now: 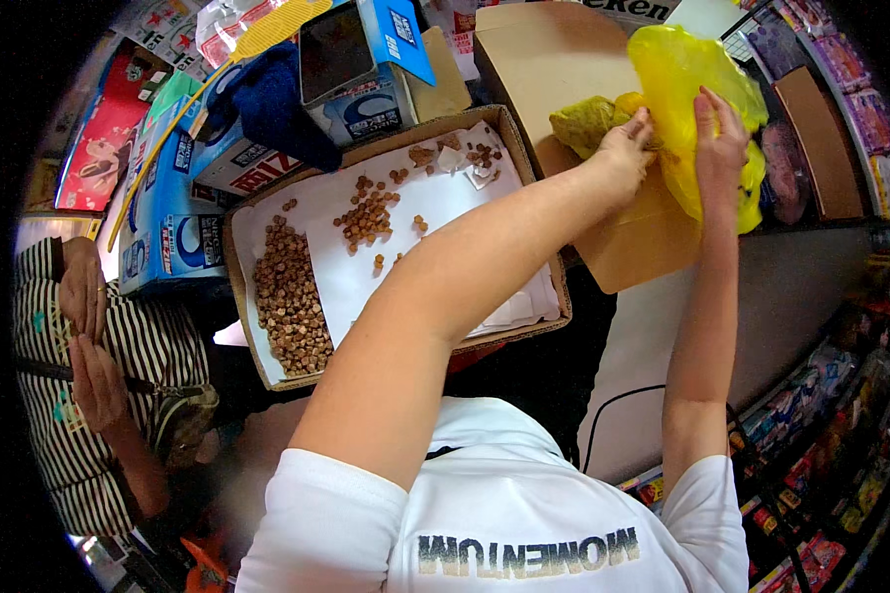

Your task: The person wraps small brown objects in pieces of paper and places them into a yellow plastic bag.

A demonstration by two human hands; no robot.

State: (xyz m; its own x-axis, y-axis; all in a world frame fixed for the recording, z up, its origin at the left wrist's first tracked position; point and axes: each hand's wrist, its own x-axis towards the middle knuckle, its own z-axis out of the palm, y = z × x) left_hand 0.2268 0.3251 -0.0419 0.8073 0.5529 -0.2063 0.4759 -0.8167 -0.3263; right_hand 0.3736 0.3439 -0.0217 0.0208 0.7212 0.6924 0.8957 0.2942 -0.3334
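At the upper right, my left hand is at the gathered neck of a yellow plastic bag with dark contents; the fingertips are pinched together there. My right hand lies against a larger, loose yellow plastic bag, its fingers extended and partly apart; whether it grips the film cannot be told. Both bags are over a brown cardboard box. Left of it, a shallow cardboard tray lined with white paper holds a dense pile of small brown pieces and a smaller scattered group.
Blue cartons, a dark blue cloth and a yellow fly swatter border the tray's left and back. Another person in a striped top stands at the left, hands near each other. Shelves of packaged goods line the right.
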